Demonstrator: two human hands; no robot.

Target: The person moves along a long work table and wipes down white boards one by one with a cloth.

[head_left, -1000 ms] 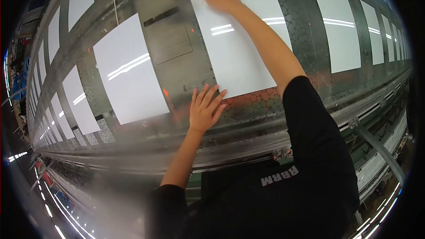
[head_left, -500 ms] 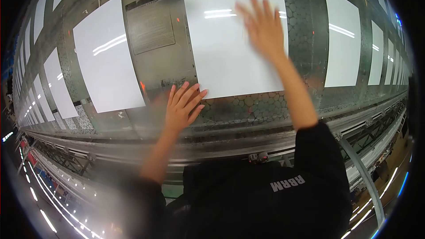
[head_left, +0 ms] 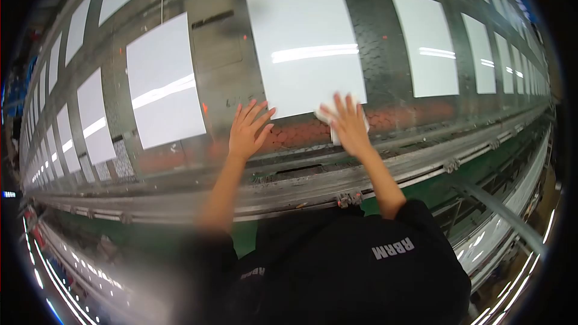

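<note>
A glossy white sheet [head_left: 307,24] lies on the long grey table [head_left: 223,84] in front of me. My left hand [head_left: 245,132] rests with fingers spread at the sheet's lower left corner, holding nothing. At the lower right corner, my right hand [head_left: 349,126] presses a white cloth [head_left: 336,135] down with its palm and fingers. Part of the cloth shows around that hand; the rest is hidden under it.
More white sheets lie in rows to the left [head_left: 165,84] and right [head_left: 427,48]. A metal rail [head_left: 409,177] runs along the table's near edge, with a grey bar [head_left: 500,207] sloping away at the lower right.
My right hand has come down from the sheet's top left, across its upper right part, to the lower right corner with the cloth. My left hand stays near the lower left corner.
</note>
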